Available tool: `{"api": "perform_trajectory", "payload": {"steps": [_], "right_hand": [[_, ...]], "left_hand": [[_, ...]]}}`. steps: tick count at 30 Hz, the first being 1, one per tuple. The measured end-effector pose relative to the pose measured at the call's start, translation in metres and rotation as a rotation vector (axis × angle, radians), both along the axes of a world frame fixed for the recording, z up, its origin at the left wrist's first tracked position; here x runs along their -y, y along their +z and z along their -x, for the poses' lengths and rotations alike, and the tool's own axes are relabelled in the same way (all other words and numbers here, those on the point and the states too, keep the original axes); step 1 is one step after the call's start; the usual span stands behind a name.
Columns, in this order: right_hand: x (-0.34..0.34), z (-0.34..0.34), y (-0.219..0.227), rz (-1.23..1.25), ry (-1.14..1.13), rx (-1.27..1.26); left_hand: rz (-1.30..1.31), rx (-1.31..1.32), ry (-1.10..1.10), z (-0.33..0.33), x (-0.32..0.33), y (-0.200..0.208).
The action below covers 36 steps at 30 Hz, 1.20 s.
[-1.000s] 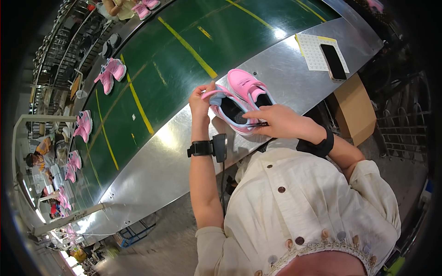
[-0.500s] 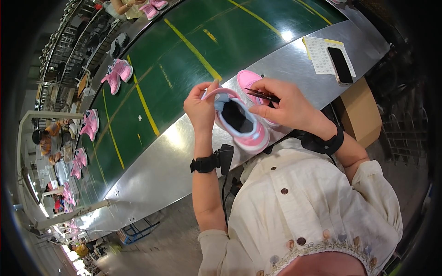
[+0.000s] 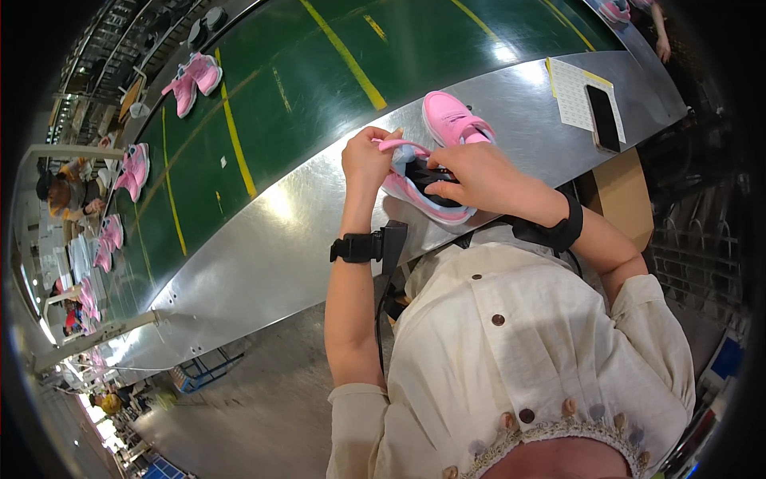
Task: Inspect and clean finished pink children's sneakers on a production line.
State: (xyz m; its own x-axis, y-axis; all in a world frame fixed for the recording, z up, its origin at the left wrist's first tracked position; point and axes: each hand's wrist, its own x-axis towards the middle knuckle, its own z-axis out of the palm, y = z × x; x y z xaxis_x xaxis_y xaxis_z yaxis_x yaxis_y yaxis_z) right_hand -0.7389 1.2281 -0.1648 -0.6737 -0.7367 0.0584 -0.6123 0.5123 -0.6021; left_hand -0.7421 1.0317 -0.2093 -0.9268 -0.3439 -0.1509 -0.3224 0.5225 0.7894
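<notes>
A pink sneaker [image 3: 431,207] with a pale blue lining and dark insole is tilted on its side at the metal table's near edge. My left hand [image 3: 365,166] is closed on the pink flap at its opening, pinching it between thumb and fingers. Over the opening, my right hand [image 3: 485,177] is closed around a thin black pointed tool [image 3: 438,170]; its tip reaches into the shoe, and its exact kind is hidden. Just beyond my right hand stands a second pink sneaker [image 3: 448,114], upright with its strap across.
Beyond the metal table [image 3: 263,263] runs a green conveyor belt [image 3: 279,104] with yellow lines. Pairs of pink shoes [image 3: 195,80] line its far side. To the right lie a phone [image 3: 604,118] and a printed sheet [image 3: 570,92], above a cardboard box [image 3: 621,195]. Another person's hand [image 3: 663,48] shows at upper right.
My right hand has lowered the black tool from above the sneaker into its opening. The sneaker has tipped over. The whole view has shifted, and shoes along the belt appear further up and left.
</notes>
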Motion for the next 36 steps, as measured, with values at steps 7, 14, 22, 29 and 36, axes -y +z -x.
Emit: {"api": "perform_trajectory", "payload": {"steps": [7, 14, 22, 29, 36], "right_hand": [[0.014, 0.006, 0.001, -0.076, 0.109, -0.094], [0.025, 0.011, 0.001, -0.191, 0.122, -0.137], [0.03, 0.015, -0.001, -0.272, 0.143, -0.207], [0.025, 0.024, -0.006, -0.208, 0.156, -0.163], [0.014, 0.026, -0.003, -0.083, 0.109, -0.038]], "left_hand": [[-0.06, 0.064, -0.029, 0.003, -0.001, -0.002], [-0.156, 0.12, -0.086, 0.014, 0.002, -0.003], [-0.159, 0.149, -0.094, 0.016, -0.002, -0.001], [-0.165, 0.127, -0.079, 0.018, -0.002, -0.008], [-0.173, 0.134, -0.082, 0.021, -0.003, -0.012]]}}
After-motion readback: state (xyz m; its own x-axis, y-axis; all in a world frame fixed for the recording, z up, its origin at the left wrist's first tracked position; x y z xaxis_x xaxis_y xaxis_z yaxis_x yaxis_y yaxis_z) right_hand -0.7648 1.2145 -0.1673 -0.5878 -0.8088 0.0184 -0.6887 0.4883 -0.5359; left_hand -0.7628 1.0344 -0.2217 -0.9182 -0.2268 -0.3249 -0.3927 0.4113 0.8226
